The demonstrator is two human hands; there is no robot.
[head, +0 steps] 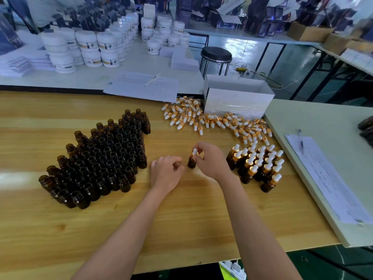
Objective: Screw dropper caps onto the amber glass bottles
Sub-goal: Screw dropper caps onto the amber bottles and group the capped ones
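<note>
The fingertips of the right hand are pinched round the white-bulbed dropper cap, seated on the neck of one amber bottle stood upright on the wooden table — a grip suited to twisting. The left hand is held at the bottle's 9 o'clock, fingers loosely curled on nothing, probably ready to steady it; contact cannot be told. Open bottles are massed further out at 9 o'clock, loose caps heaped at 1 o'clock, capped bottles grouped at 3 o'clock — supply and output kept within reach
</note>
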